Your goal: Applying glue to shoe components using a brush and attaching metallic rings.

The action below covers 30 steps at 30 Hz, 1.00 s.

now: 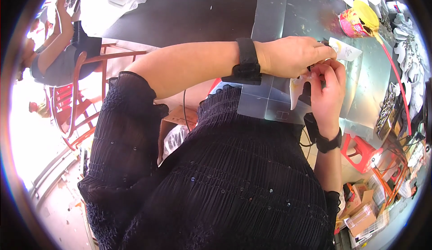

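My left hand [294, 56] reaches across from the left, fingers closed and bent down over a white, sheet-like piece. One end of this white piece [346, 50] sticks out past my left fingertips, with a yellowish smear on it. Another white, curved part [294, 92] shows below my left hand; whether both belong to one piece is hidden. My right hand [329, 86] comes up from below, its thumb and fingers pinched together against my left fingers. Something small and dark shows between the two hands, too covered to name. Both wrists wear black bands.
The hands are over a grey, glossy sheet [274, 101] on a dark table [198, 11]. A red-and-yellow tin [353, 23] with yellow-coated top stands at right, a red stick [398, 81] beside it. White scraps [402, 56] lie along the right. Another person [54, 47] sits at far left.
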Each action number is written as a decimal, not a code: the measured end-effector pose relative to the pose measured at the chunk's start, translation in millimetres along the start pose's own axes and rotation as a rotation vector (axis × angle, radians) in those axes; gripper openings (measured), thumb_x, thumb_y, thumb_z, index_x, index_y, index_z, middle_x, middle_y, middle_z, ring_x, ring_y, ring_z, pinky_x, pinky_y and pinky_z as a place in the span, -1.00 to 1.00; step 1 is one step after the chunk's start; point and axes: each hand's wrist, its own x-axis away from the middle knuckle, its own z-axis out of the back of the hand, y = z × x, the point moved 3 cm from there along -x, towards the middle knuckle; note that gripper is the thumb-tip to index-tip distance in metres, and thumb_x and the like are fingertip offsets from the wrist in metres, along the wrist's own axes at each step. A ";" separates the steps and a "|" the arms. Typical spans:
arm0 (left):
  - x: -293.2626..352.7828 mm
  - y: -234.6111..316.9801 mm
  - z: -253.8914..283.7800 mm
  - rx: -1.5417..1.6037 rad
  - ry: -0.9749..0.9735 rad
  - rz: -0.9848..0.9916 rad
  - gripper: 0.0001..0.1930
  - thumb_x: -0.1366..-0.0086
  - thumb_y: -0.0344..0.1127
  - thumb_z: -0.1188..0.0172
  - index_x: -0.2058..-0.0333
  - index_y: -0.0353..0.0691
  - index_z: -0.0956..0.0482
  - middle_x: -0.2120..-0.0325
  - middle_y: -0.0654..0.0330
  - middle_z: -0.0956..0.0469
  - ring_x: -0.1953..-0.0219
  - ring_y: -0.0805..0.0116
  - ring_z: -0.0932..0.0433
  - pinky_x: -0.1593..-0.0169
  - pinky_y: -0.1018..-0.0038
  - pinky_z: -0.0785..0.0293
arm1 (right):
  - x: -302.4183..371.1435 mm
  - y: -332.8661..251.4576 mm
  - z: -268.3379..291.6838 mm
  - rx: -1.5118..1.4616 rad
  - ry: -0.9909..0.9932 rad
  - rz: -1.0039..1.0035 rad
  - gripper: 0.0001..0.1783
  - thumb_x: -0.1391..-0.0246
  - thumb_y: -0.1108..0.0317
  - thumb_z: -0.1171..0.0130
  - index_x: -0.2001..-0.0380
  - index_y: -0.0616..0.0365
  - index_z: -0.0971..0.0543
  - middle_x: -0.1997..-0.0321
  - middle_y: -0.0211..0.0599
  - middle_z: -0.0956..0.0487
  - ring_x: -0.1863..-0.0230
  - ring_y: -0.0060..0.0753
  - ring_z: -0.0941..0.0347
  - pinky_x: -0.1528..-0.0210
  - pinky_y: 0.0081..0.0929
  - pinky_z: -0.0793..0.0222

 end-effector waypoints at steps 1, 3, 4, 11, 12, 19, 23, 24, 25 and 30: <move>0.3 0.0 0.2 0.011 -0.003 0.017 -0.41 0.07 -0.55 -0.23 -0.03 -0.21 -0.34 0.33 0.16 -0.54 0.17 0.14 -0.49 0.10 0.30 -0.45 | 0.1 1.3 0.2 -0.052 -0.006 0.010 -0.89 0.02 0.61 -0.12 0.36 0.29 -0.48 0.17 -0.19 -0.36 0.28 -0.32 -0.41 0.24 -0.51 -0.39; -1.2 0.4 1.3 0.024 -0.006 0.036 -0.43 0.06 -0.55 -0.22 -0.01 -0.21 -0.35 0.35 0.17 -0.54 0.18 0.15 -0.50 0.11 0.31 -0.44 | 2.4 8.1 4.5 -0.153 -0.018 -0.095 -0.89 0.02 0.62 -0.12 0.36 0.30 -0.48 0.16 -0.18 -0.36 0.30 -0.34 -0.42 0.24 -0.52 -0.39; -1.9 -1.1 1.3 0.063 -0.028 0.097 -0.46 0.06 -0.54 -0.22 0.02 -0.21 -0.37 0.37 0.19 -0.54 0.21 0.16 -0.50 0.13 0.31 -0.44 | 3.6 12.1 5.0 -0.252 -0.028 -0.200 -0.89 0.02 0.62 -0.12 0.36 0.31 -0.48 0.14 -0.18 -0.36 0.31 -0.37 -0.43 0.23 -0.53 -0.40; 1.9 -7.4 0.7 0.102 0.013 0.147 -0.53 0.05 -0.52 -0.21 0.07 -0.23 -0.42 0.46 0.23 -0.54 0.26 0.21 -0.50 0.15 0.32 -0.41 | 1.6 6.0 4.1 -0.093 0.017 -0.137 -0.90 0.04 0.61 -0.12 0.38 0.33 -0.48 0.11 -0.18 -0.37 0.30 -0.40 -0.46 0.20 -0.52 -0.42; 1.9 -6.8 0.5 0.101 0.011 0.148 -0.53 0.05 -0.52 -0.21 0.07 -0.23 -0.42 0.46 0.23 -0.54 0.26 0.21 -0.50 0.15 0.32 -0.41 | 0.3 3.6 4.8 -0.068 -0.006 -0.111 -0.90 0.05 0.61 -0.12 0.38 0.34 -0.48 0.12 -0.18 -0.37 0.29 -0.39 -0.46 0.19 -0.53 -0.43; 0.9 -4.9 0.2 0.069 0.008 0.145 -0.53 0.06 -0.53 -0.21 0.08 -0.25 -0.42 0.44 0.22 -0.56 0.26 0.18 -0.50 0.14 0.30 -0.41 | -9.8 -4.7 6.9 0.049 -0.106 -0.018 -0.93 0.05 0.63 -0.10 0.42 0.32 -0.46 0.20 -0.16 -0.36 0.32 -0.19 -0.42 0.24 -0.40 -0.37; 0.9 -7.2 -0.9 0.066 0.021 0.137 -0.52 0.06 -0.52 -0.22 0.08 -0.25 -0.40 0.44 0.23 -0.56 0.25 0.18 -0.50 0.16 0.29 -0.41 | -10.9 -7.8 8.6 0.053 -0.093 0.179 -0.92 0.04 0.62 -0.09 0.43 0.30 -0.42 0.29 -0.16 -0.38 0.35 -0.14 -0.38 0.30 -0.35 -0.32; 0.8 -6.4 -0.3 0.065 0.025 0.141 -0.52 0.06 -0.52 -0.22 0.08 -0.25 -0.40 0.44 0.23 -0.56 0.25 0.18 -0.50 0.16 0.29 -0.41 | -7.6 -3.0 10.5 0.049 -0.098 0.055 -0.91 0.04 0.62 -0.08 0.42 0.28 -0.41 0.34 -0.16 -0.38 0.36 -0.14 -0.38 0.31 -0.35 -0.30; 0.6 -5.9 -0.4 0.061 0.011 0.152 -0.53 0.06 -0.51 -0.24 0.09 -0.25 -0.39 0.45 0.23 -0.55 0.25 0.18 -0.50 0.16 0.29 -0.41 | -4.7 1.6 10.6 0.046 -0.103 -0.069 -0.90 0.03 0.62 -0.08 0.41 0.27 -0.39 0.39 -0.17 -0.39 0.37 -0.15 -0.37 0.32 -0.35 -0.29; 0.7 -4.3 -0.7 0.045 0.005 0.173 -0.57 0.05 -0.48 -0.26 0.14 -0.24 -0.38 0.46 0.23 -0.54 0.27 0.17 -0.49 0.17 0.29 -0.41 | -3.1 2.5 2.3 0.138 -0.019 -0.064 -0.89 0.02 0.60 -0.07 0.42 0.26 -0.35 0.43 -0.17 -0.40 0.40 -0.09 -0.34 0.34 -0.28 -0.26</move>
